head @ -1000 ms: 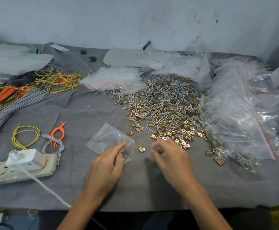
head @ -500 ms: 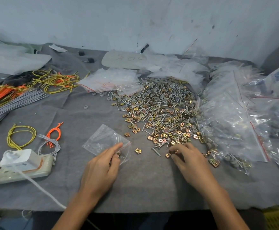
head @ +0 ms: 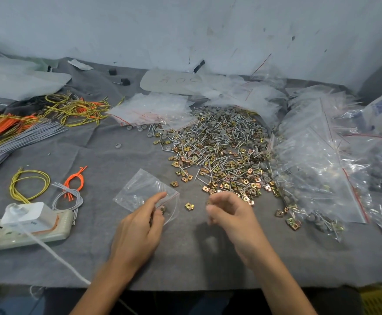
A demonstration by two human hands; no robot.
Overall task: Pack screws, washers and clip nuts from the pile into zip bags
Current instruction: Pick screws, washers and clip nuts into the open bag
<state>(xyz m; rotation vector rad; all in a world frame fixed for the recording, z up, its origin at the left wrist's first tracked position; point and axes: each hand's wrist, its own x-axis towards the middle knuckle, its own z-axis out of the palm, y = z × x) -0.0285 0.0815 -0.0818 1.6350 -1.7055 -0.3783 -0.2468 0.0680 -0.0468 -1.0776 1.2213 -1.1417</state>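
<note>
grey felt cloth [head: 122,253], gold clip nuts [head: 226,185], orange wires [head: 75,181]

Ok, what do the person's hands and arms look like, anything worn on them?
Both are bare. The left hand and right hand wear no gloves, and no rings, watch or bands show. The forearms are uncovered down to the bottom edge of the picture; no sleeve is in view.

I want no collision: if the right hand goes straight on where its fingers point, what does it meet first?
Probably the lone clip nut, then the zip bag; height of the right hand is unclear.
</note>
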